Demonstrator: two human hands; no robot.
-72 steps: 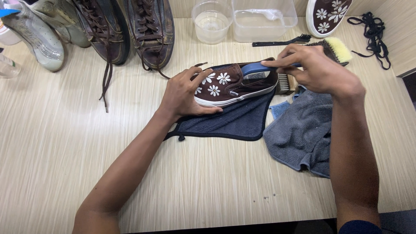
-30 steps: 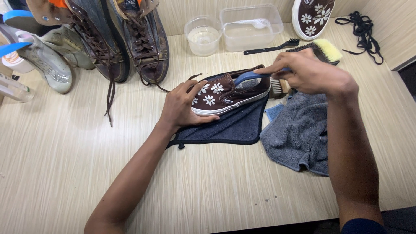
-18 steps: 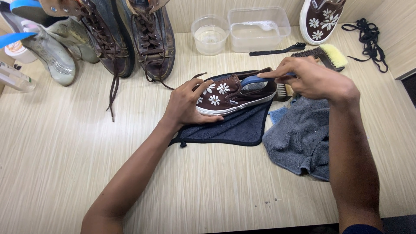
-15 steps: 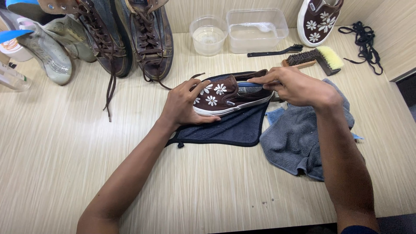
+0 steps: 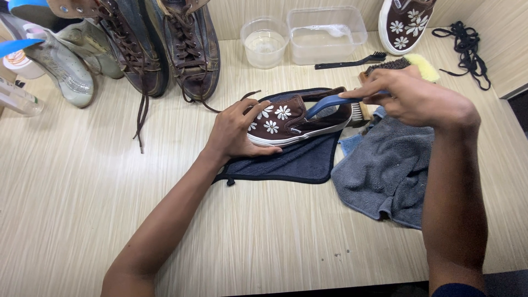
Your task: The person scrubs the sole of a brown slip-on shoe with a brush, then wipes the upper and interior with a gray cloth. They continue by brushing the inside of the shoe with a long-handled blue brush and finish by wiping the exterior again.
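- Toe of the brown slip-on shoe [image 5: 294, 118] hidden under the left hand [image 5: 234, 132]; brush head inside the shoe opening, bristles not visible.
- Blue brush handle [image 5: 330, 102] partly covered by the right hand [image 5: 418, 99]; the handle's rear end can't be made out.
- Wooden brush [image 5: 360, 111] behind the heel mostly blocked by the right hand.
- Second flowered shoe [image 5: 404, 22] cut off at top edge; boots [image 5: 181, 44] cut off too.
- Shoe lies on a dark blue cloth [image 5: 297, 159] mid-bench [image 5: 82, 192], long axis left-right, toe left, heel right, slightly tilted up to the right, sole down.
- Left fingers spread, pressed on the toe, thumb at the sole edge.
- Right fingers pinched tight on the blue handle.
- Grey towel [image 5: 385, 170] just right of the cloth.
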